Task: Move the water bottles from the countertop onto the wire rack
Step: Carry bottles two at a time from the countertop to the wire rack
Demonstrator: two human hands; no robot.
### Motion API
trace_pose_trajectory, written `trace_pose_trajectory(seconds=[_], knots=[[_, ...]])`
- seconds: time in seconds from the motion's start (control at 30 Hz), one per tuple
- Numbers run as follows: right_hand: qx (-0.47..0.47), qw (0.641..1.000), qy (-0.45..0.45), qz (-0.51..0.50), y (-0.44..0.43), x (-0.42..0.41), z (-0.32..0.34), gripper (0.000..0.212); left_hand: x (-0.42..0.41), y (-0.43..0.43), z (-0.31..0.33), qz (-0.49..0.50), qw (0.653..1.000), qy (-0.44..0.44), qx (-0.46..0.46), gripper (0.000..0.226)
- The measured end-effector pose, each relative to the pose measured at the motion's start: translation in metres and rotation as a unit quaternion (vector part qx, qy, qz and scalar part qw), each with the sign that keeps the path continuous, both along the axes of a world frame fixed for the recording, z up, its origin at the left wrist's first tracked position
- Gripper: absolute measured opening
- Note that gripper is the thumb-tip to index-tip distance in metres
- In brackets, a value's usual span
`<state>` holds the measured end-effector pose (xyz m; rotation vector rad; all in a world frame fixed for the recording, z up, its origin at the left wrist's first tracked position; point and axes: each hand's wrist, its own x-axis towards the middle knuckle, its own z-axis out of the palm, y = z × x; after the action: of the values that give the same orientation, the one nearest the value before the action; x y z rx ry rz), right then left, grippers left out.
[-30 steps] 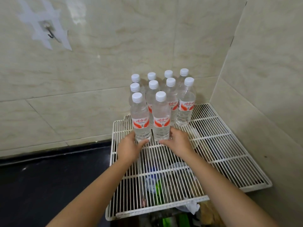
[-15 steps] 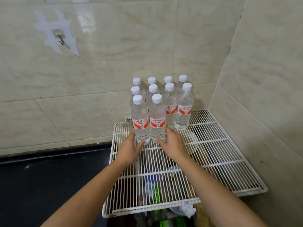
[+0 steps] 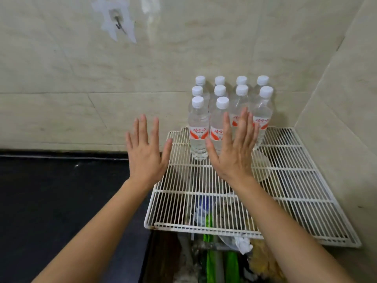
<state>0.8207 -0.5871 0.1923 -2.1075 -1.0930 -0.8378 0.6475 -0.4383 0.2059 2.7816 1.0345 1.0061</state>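
While your left hand (image 3: 145,158) and right hand (image 3: 232,154) are hovering spread and empty, the water bottles (image 3: 199,127) are standing at 11 o'clock on the wire rack (image 3: 285,180); placing is looking done, and the next move is calling for a countertop (image 3: 61,201) check.

Ten bottles (image 3: 199,127) with white caps and red-and-white labels stand upright at the back of the rack (image 3: 285,180), close to the wall (image 3: 81,68). They make two rows of four and a front row of two. Both hands are lifted with fingers straight and spread, and they hold nothing. The left hand (image 3: 145,154) is beside the rack's left edge. The right hand (image 3: 232,152) covers part of the front bottles; whether it touches them is not clear. A dark countertop (image 3: 51,201) lies to the left. A hook (image 3: 118,23) is taped on the wall.
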Motion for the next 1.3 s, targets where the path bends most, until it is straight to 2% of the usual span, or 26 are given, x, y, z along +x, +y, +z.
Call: trace_pose_trajectory(seconds=[0.1,0.27,0.4,0.6,0.73,0.87,1.0,1.13,1.3], knots=[[-0.046,0.997,-0.028,0.061,0.022,-0.025,-0.013,0.083,-0.046,0.010,-0.001,0.065,0.997,0.024,0.032,0.069],[-0.107,0.985,-0.005,0.137,0.065,-0.093,-0.028,0.082,-0.135,0.027,-0.004,0.153,0.987,0.032,0.034,0.067],[-0.138,0.971,0.006,0.193,0.112,-0.172,-0.022,0.090,-0.232,0.043,0.002,0.214,0.975,0.032,0.046,0.067],[-0.122,0.956,0.000,0.265,0.197,-0.330,-0.017,0.086,-0.413,0.074,0.013,0.305,0.950,0.033,0.062,0.068],[-0.135,0.932,0.008,0.337,0.254,-0.469,-0.017,0.084,-0.544,0.089,0.012,0.356,0.931,0.049,0.067,0.068],[-0.133,0.903,-0.008,0.408,0.291,-0.579,-0.013,0.084,-0.641,0.101,0.011,0.409,0.910,0.054,0.047,0.069],[-0.141,0.885,-0.021,0.444,0.327,-0.639,-0.020,0.083,-0.699,0.123,0.003,0.432,0.899,0.064,0.030,0.070],[-0.157,0.880,-0.017,0.449,0.371,-0.669,-0.036,0.083,-0.734,0.157,-0.011,0.455,0.889,0.046,-0.014,0.071],[-0.167,0.877,-0.002,0.451,0.452,-0.705,-0.058,0.084,-0.775,0.231,-0.029,0.446,0.891,0.072,-0.040,0.072]])
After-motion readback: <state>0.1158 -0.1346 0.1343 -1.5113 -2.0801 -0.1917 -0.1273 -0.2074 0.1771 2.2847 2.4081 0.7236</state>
